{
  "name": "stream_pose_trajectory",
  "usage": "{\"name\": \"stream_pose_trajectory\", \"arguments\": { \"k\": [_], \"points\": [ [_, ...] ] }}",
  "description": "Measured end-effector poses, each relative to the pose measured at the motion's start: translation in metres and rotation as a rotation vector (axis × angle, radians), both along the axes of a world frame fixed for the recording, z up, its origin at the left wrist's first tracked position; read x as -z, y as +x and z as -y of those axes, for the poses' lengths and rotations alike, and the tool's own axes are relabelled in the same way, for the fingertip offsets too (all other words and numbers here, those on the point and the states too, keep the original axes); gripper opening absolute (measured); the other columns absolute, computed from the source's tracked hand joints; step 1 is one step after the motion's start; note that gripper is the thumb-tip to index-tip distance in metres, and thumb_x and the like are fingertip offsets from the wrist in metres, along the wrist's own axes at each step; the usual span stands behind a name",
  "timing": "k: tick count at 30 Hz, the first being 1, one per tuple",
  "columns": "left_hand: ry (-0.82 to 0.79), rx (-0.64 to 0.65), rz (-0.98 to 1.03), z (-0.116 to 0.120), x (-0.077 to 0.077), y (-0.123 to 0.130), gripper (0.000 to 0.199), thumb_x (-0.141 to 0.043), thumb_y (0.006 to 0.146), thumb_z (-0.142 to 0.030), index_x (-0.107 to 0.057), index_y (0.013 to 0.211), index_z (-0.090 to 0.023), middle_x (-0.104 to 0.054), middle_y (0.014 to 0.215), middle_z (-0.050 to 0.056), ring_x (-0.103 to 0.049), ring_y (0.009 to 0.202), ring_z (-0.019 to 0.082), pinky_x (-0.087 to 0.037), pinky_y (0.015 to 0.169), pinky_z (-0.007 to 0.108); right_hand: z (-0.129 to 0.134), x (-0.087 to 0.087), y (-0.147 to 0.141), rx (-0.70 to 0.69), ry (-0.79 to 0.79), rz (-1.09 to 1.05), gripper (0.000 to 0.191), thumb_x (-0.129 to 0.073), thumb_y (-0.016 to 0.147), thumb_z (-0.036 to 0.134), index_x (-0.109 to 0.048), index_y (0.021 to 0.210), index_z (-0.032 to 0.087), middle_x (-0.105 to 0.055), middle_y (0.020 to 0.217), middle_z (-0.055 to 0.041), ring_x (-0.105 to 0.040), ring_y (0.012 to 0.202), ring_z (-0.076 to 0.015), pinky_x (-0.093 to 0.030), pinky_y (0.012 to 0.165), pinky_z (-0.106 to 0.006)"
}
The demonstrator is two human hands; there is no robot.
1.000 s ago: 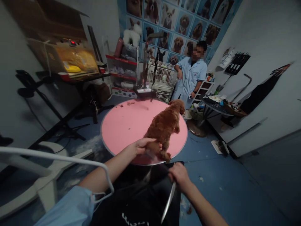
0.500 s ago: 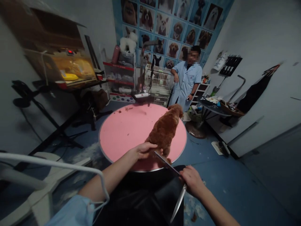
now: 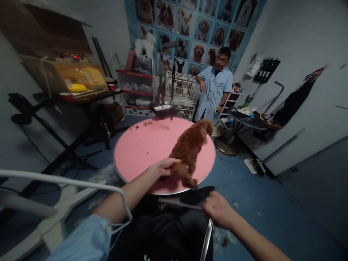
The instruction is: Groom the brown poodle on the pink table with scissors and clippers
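Observation:
A small brown curly dog (image 3: 191,143) stands on a round pink table (image 3: 141,148), facing away from me. My left hand (image 3: 164,167) rests on its hindquarters, fingers curled around the rear. My right hand (image 3: 219,210) is low in front of my black apron (image 3: 163,232), gripping a metal comb (image 3: 179,204) that points left and long scissors (image 3: 207,239) that hang downward.
A person in a light blue coat (image 3: 214,94) stands behind the table beside a white wire cage (image 3: 182,90). A grooming arm (image 3: 164,72) rises at the table's far edge. A side table with clutter (image 3: 244,117) is at right. Fur clumps lie on the blue floor.
My right hand has swung the comb from pointing up at the dog's rear to lying level and pointing left. The left hand shifted slightly on the hindquarters.

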State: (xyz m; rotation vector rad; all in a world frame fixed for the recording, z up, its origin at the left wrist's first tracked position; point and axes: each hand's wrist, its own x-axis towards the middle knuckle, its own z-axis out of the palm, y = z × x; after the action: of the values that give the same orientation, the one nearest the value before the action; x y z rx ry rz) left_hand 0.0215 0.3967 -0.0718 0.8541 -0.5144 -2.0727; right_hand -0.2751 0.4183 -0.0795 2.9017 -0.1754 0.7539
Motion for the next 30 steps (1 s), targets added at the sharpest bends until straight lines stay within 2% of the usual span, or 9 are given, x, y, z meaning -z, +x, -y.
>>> {"name": "stream_pose_trajectory", "arguments": {
  "k": [4, 6, 9, 12, 16, 20, 23, 26, 30],
  "points": [
    [0.047, 0.013, 0.069, 0.004, -0.012, 0.001, 0.019, -0.053, 0.083, -0.014, -0.069, 0.086, -0.004, -0.074, 0.082, 0.014, -0.070, 0.077, 0.020, -0.051, 0.080, 0.026, 0.028, -0.003, 0.008, 0.167, -0.005, 0.038, 0.025, -0.042, 0.093, 0.014, -0.052, 0.070, 0.018, -0.054, 0.056, 0.0002, -0.043, 0.052, -0.0133, -0.028, 0.061, -0.030],
    [0.031, 0.068, 0.037, 0.003, -0.014, 0.003, 0.019, -0.055, 0.081, -0.013, -0.069, 0.088, -0.003, -0.074, 0.086, 0.016, -0.070, 0.081, 0.022, -0.050, 0.082, 0.027, 0.029, 0.002, 0.009, 0.155, 0.012, -0.027, 0.025, -0.042, 0.093, 0.014, -0.052, 0.070, 0.018, -0.055, 0.057, 0.0002, -0.044, 0.052, -0.0134, -0.028, 0.061, -0.030],
    [0.025, 0.116, -0.036, -0.002, -0.012, 0.004, 0.021, -0.058, 0.079, -0.015, -0.069, 0.092, -0.003, -0.073, 0.092, 0.016, -0.070, 0.087, 0.023, -0.048, 0.088, 0.030, 0.016, 0.010, 0.004, 0.120, 0.039, -0.088, 0.025, -0.041, 0.093, 0.014, -0.052, 0.071, 0.018, -0.056, 0.059, 0.0001, -0.045, 0.054, -0.0138, -0.030, 0.061, -0.030],
    [0.036, 0.099, -0.048, -0.006, -0.011, 0.002, 0.022, -0.057, 0.079, -0.013, -0.069, 0.093, -0.002, -0.073, 0.091, 0.016, -0.070, 0.087, 0.023, -0.048, 0.089, 0.029, 0.009, 0.006, -0.005, 0.087, -0.006, -0.086, 0.025, -0.039, 0.095, 0.015, -0.054, 0.075, 0.018, -0.055, 0.060, 0.0000, -0.045, 0.055, -0.0141, -0.031, 0.064, -0.030],
    [0.076, 0.051, -0.018, -0.008, -0.020, 0.001, 0.028, -0.049, 0.085, -0.014, -0.069, 0.095, 0.002, -0.072, 0.089, 0.018, -0.070, 0.085, 0.022, -0.051, 0.083, 0.026, 0.030, -0.007, -0.003, 0.037, -0.090, 0.013, 0.030, -0.036, 0.098, 0.020, -0.056, 0.075, 0.018, -0.051, 0.058, -0.0002, -0.042, 0.055, -0.0148, -0.033, 0.067, -0.031],
    [0.062, 0.063, 0.038, -0.006, -0.025, 0.003, 0.028, -0.046, 0.084, -0.010, -0.070, 0.094, -0.001, -0.073, 0.089, 0.016, -0.069, 0.087, 0.023, -0.052, 0.082, 0.026, 0.047, 0.000, 0.011, 0.120, -0.099, 0.079, 0.032, -0.037, 0.097, 0.016, -0.055, 0.071, 0.017, -0.053, 0.057, -0.0008, -0.042, 0.055, -0.0140, -0.031, 0.063, -0.030],
    [0.070, 0.060, 0.006, -0.008, -0.026, 0.002, 0.029, -0.046, 0.086, -0.014, -0.070, 0.094, 0.000, -0.073, 0.090, 0.016, -0.069, 0.088, 0.022, -0.050, 0.086, 0.026, 0.035, 0.010, 0.018, 0.002, -0.101, -0.022, 0.031, -0.038, 0.097, 0.016, -0.054, 0.069, 0.018, -0.053, 0.057, 0.0005, -0.042, 0.053, -0.0132, -0.029, 0.062, -0.030],
    [0.082, 0.029, 0.010, -0.010, -0.031, -0.001, 0.031, -0.043, 0.088, -0.014, -0.071, 0.092, -0.001, -0.073, 0.088, 0.015, -0.069, 0.083, 0.020, -0.050, 0.085, 0.025, 0.029, 0.012, 0.020, -0.072, -0.089, -0.048, 0.029, -0.040, 0.096, 0.018, -0.054, 0.071, 0.019, -0.052, 0.056, 0.0017, -0.042, 0.052, -0.0134, -0.029, 0.063, -0.030],
    [0.075, 0.003, 0.053, -0.011, -0.039, -0.004, 0.030, -0.042, 0.086, -0.009, -0.071, 0.091, 0.000, -0.074, 0.087, 0.014, -0.069, 0.085, 0.021, -0.051, 0.079, 0.024, 0.053, 0.012, 0.022, 0.091, -0.016, 0.102, 0.029, -0.040, 0.095, 0.016, -0.054, 0.071, 0.018, -0.055, 0.057, -0.0004, -0.045, 0.055, -0.0141, -0.031, 0.063, -0.030]
  ]
}}
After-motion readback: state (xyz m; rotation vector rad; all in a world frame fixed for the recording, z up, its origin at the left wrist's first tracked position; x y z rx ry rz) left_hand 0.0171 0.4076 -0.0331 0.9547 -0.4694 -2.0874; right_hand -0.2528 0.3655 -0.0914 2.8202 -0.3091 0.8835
